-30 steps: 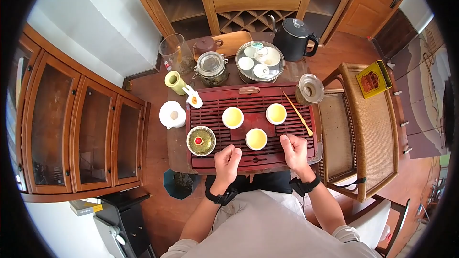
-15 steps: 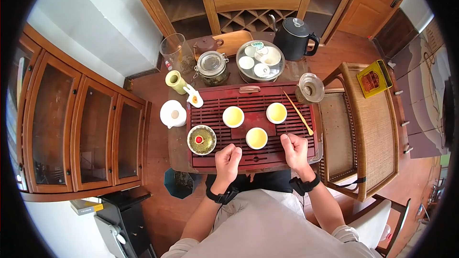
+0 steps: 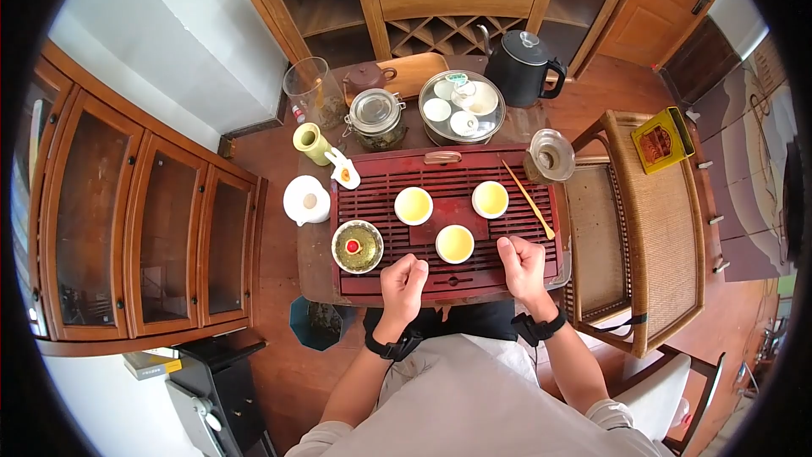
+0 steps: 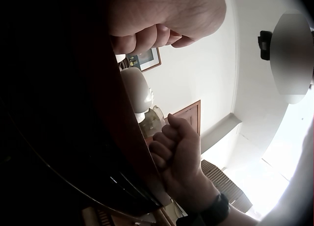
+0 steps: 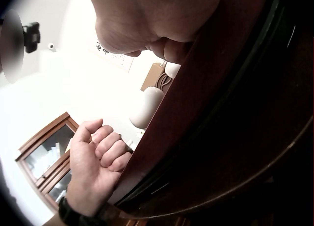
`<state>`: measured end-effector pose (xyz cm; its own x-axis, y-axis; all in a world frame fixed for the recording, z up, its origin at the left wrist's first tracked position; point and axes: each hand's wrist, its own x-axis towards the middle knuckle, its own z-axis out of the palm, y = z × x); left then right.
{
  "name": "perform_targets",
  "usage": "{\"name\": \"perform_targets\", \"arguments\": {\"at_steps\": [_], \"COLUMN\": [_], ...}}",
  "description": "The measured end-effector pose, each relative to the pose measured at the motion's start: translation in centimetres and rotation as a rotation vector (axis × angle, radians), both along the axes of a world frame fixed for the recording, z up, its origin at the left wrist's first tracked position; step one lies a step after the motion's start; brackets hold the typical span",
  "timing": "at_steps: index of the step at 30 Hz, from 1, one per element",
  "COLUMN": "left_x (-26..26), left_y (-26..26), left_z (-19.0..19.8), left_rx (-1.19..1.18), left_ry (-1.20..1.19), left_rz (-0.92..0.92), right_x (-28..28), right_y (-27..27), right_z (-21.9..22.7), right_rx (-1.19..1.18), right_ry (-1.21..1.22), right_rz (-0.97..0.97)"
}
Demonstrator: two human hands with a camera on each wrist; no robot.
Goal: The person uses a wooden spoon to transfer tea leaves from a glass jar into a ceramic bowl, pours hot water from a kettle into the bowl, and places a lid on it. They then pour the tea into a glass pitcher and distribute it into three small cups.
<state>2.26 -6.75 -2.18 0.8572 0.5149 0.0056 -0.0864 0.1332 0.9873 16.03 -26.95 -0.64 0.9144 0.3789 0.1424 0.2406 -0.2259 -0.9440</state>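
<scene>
My left hand (image 3: 403, 286) is curled into a fist at the front edge of the red slatted tea tray (image 3: 381, 286), holding nothing. Likewise fisted and bare, my right hand (image 3: 523, 269) rests at the tray's front right. Between and beyond them stand three white cups of yellow tea: a near cup (image 3: 455, 244), a far left cup (image 3: 414, 206) and a far right cup (image 3: 490, 200). Left of my left hand sits a lidded tea bowl (image 3: 357, 247) with a red knob. A slim wooden tea pick (image 3: 529, 200) lies along the tray's right side.
Behind the tray are a clip-top jar (image 3: 375, 118), a steel pot of cups (image 3: 461, 110) and a black kettle (image 3: 520, 68). A white pitcher (image 3: 305, 200) and green vase (image 3: 311, 144) stand left. A glass strainer cup (image 3: 550, 156) is at the tray's right corner.
</scene>
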Motion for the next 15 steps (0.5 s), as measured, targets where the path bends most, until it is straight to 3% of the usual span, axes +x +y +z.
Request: {"name": "perform_targets", "arguments": {"at_steps": [15], "left_x": [0.11], "left_y": [-0.06], "left_z": [-0.36], "left_rx": [0.025], "left_ry": [-0.012], "left_rz": [0.003], "right_x": [-0.08], "right_y": [0.18], "right_z": [0.61], "right_rx": [0.005], "right_ry": [-0.004], "right_rz": [0.000]}}
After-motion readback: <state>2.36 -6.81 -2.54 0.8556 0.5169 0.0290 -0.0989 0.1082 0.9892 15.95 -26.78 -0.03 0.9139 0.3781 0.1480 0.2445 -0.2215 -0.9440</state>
